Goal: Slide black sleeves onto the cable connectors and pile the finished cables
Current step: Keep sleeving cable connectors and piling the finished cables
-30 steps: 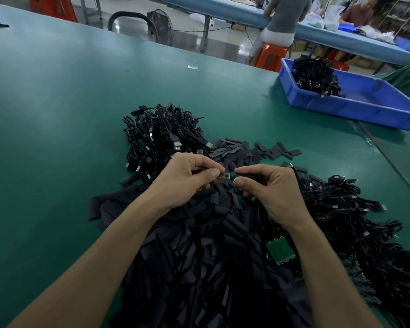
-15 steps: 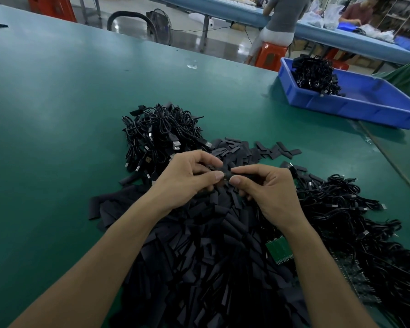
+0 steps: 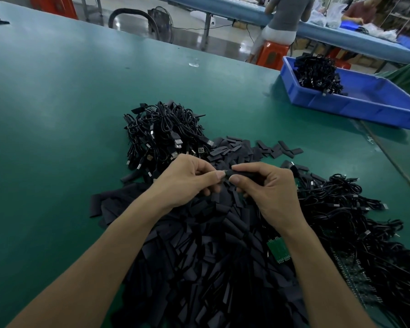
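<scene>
Both hands meet above a big heap of flat black sleeves [image 3: 206, 256] on the green table. My right hand [image 3: 268, 195] pinches a black sleeve [image 3: 240, 173] between thumb and forefinger. My left hand [image 3: 187, 183] pinches the small connector tip [image 3: 223, 171] poking out of the sleeve's left end. A pile of black cables with USB plugs [image 3: 166, 133] lies just beyond my left hand. Another tangle of black cables [image 3: 355, 223] spreads to the right of my right hand.
A blue bin [image 3: 365, 102] holding a bundle of cables [image 3: 317, 72] stands at the far right. A small green circuit board [image 3: 278, 249] lies by my right forearm. Loose sleeves [image 3: 279, 149] are scattered beyond the hands. People sit at another table [image 3: 341, 36] behind.
The hands have closed together. The green connector part seen between the fingers a second ago is now covered by the black sleeve, with only its tip showing.
</scene>
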